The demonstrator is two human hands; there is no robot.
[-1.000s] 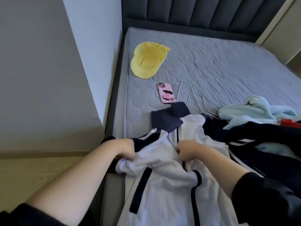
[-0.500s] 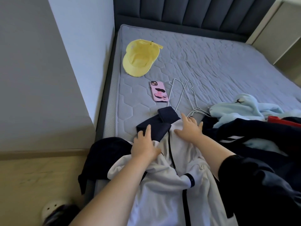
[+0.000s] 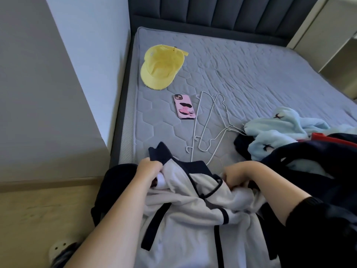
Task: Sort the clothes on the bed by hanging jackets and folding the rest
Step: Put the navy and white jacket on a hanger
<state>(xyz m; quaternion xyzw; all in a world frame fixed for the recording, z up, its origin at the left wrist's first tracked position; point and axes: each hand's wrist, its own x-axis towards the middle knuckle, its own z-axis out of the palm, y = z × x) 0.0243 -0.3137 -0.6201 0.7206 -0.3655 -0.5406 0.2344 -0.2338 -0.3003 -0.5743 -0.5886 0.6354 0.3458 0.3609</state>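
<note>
Both hands were closed on the white navy-trimmed jacket (image 3: pixel 193 219), which lay bunched at the near edge of the mattress (image 3: pixel 251 74) directly under them and hung partly over its side. The left hand (image 3: pixel 149 168) gripped the cloth just below the navy collar. The right hand (image 3: pixel 235 176) had its fingers curled into the white fabric across the open zip.

The jacket looked soft, light and limp, likely to sag wherever it was unsupported. The shoulders beside the collar seemed the best places to hold it for hanging, though the zip teeth might snag.

White wire hangers (image 3: pixel 210 122) lay just beyond the hands, thin and probably springy. Farther out sat a phone in a pink case (image 3: pixel 184 109) and, beyond it, a yellow cap (image 3: pixel 161 67). To the right of the right hand, a light blue garment (image 3: pixel 280 130) and a dark navy garment (image 3: pixel 309 167) lay heaped together.

The quilted grey mattress carried no sheet and was backed by a dark padded headboard (image 3: pixel 222 14). A pale wall (image 3: pixel 87 64) and a wooden floor (image 3: pixel 38 209) lay left of the left hand.
</note>
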